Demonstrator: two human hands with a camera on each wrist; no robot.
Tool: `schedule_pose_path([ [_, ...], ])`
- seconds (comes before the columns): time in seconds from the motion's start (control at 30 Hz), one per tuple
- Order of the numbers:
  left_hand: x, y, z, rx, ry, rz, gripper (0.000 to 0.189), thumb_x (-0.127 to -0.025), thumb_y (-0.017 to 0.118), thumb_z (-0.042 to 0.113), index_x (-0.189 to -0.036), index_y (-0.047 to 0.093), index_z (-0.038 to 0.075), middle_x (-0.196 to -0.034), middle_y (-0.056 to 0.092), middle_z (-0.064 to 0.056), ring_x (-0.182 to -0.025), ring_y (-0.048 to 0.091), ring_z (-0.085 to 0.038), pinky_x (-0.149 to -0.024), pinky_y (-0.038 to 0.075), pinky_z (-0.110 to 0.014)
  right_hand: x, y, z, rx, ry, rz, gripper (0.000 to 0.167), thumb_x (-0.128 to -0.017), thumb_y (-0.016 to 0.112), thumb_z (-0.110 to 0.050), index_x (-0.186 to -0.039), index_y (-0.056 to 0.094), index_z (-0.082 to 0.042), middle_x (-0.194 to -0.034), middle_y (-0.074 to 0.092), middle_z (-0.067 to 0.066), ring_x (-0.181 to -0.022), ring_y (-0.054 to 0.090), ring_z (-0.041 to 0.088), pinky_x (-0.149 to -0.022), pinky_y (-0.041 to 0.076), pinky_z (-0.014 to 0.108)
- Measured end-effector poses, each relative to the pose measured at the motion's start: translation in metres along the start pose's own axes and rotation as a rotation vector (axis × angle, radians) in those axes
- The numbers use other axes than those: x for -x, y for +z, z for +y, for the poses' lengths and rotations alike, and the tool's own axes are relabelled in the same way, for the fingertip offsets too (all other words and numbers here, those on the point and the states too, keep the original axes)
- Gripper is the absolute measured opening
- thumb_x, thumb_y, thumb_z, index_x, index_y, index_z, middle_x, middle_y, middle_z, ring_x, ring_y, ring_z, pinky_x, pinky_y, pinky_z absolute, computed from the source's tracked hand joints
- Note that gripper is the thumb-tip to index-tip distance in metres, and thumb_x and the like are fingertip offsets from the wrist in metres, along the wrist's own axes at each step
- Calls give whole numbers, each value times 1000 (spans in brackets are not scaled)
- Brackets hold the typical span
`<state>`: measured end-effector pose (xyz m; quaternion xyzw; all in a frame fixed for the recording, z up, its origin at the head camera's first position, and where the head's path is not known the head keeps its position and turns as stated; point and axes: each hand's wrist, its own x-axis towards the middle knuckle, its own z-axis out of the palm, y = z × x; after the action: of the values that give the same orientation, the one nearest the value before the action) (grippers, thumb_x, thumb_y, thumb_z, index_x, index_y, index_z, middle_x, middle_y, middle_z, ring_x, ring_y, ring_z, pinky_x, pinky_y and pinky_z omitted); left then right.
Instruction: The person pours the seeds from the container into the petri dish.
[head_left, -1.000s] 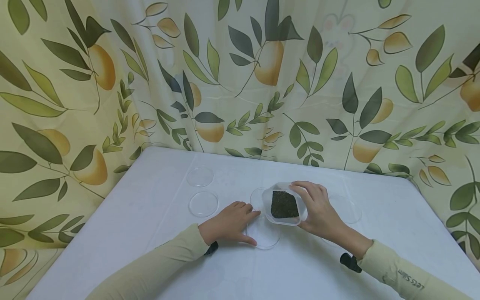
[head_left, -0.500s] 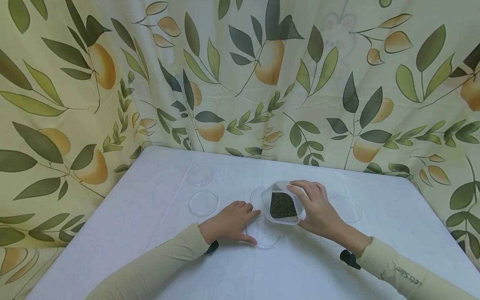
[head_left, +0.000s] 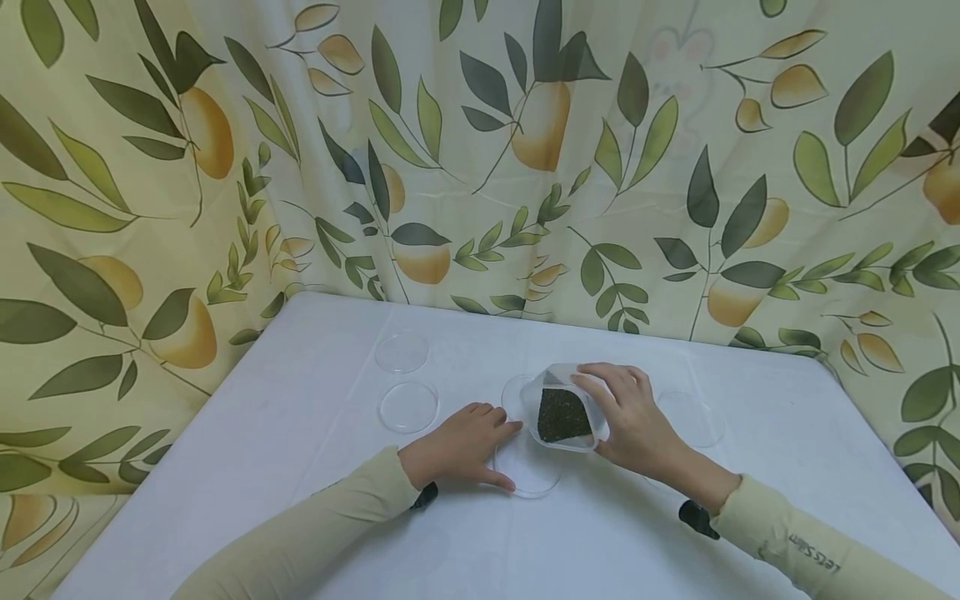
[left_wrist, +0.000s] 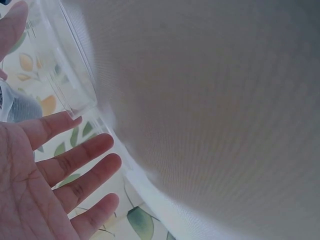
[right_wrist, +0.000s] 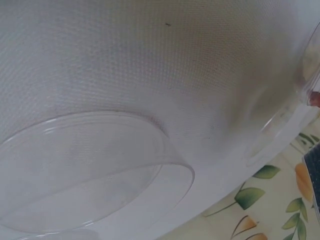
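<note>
My right hand [head_left: 637, 417] grips a clear plastic tub [head_left: 558, 375] by its right side, thumb and fingers at the rim. Inside the tub, tilted toward the left, is a dark green-black grainy material [head_left: 564, 415]. The tub hangs over the far part of a clear round dish [head_left: 536, 483]. At that dish's left side lies my left hand [head_left: 461, 446], thumb and index finger spread along its edge. In the left wrist view the fingers [left_wrist: 82, 155] are fairly straight, the index fingertip right at the dish's wall [left_wrist: 75, 95]. The tub partly hides another clear dish [head_left: 513, 387] behind.
Two clear round dishes stand at the left, one farther back [head_left: 401, 352] and one nearer [head_left: 408, 407]. To the right is another clear dish [head_left: 693, 417], partly behind my right hand. A white cloth [head_left: 315, 400] covers the table, with a leaf-and-fruit patterned curtain [head_left: 465, 208] behind.
The tub in my right hand has tipped a little more and shifted slightly left. The dark material has slid toward its lower edge. My left hand has stayed at the dish.
</note>
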<state>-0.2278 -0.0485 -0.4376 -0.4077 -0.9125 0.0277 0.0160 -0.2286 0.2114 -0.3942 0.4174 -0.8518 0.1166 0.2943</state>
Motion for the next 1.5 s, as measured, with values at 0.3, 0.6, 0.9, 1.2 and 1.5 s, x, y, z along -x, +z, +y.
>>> schedule_pose_path([
  [0.3,0,-2,1,18,-10,-21,84,-76,54,74,-137,45,18,-115,54,0,-111,50,-16,-102,38,-31,0,2,-1,12,-39,19,95,-39,94,-13,-123,50,-3,-123,50,17,-112,46,32,-89,32,49],
  [0.6,0,-1,0,18,-7,-17,83,-76,53,73,-138,45,18,-116,54,0,-112,50,-16,-102,38,-32,-2,1,-3,18,-62,32,99,-35,95,-11,-123,50,-4,-122,51,17,-112,47,32,-87,33,49],
  [0.9,1,-4,2,17,-17,-33,83,-76,53,74,-138,45,19,-116,54,1,-112,50,-16,-103,38,-31,-1,1,-2,33,-58,20,100,-33,95,-11,-123,50,-4,-123,51,18,-112,46,33,-88,33,50],
  [1.2,0,-3,1,12,-8,-20,83,-76,53,74,-138,45,18,-115,54,1,-110,50,-15,-102,38,-31,-1,1,-1,37,-63,28,98,-35,94,-12,-122,50,-4,-122,51,17,-111,47,33,-88,33,50],
  [1.5,0,-3,2,6,-6,-16,84,-76,53,74,-138,45,18,-114,54,1,-109,50,-15,-101,39,-30,-1,0,0,36,-58,20,100,-35,95,-14,-123,50,-4,-123,51,17,-112,46,32,-89,33,50],
])
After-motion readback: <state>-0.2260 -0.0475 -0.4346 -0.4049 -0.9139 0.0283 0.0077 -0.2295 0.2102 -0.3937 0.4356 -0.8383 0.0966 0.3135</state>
